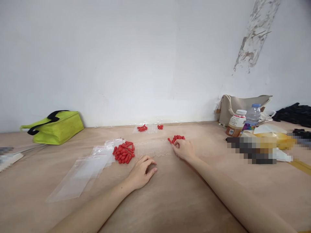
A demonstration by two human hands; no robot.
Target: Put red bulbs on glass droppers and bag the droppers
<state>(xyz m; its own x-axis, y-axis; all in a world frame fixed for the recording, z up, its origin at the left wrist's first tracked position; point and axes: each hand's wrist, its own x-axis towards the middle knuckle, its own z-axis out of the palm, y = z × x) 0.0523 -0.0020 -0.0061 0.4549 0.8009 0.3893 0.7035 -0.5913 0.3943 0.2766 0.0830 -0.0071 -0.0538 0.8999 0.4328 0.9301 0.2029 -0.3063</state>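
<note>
A row of clear thin tubes [153,148] lies side by side on the brown table covering. At its left end sits a heap of red rubber bulbs [123,152], and a smaller group of red bulbs [178,138] lies at its right end. My left hand [142,171] rests in front of the tubes, fingers curved and thumb apart, holding nothing. My right hand [184,149] is at the row's right end, just in front of the smaller red group. Its thumb and fingertips are pinched together; what they hold, if anything, is too small to make out.
Clear zip bags [85,171] overlap at left. Near the wall lie more red pieces [142,128] on clear plastic. A lime-green bag [58,127] stands back left. At right are a brown drink bottle [236,123], a clear bottle [253,116] and a beige bag [227,110].
</note>
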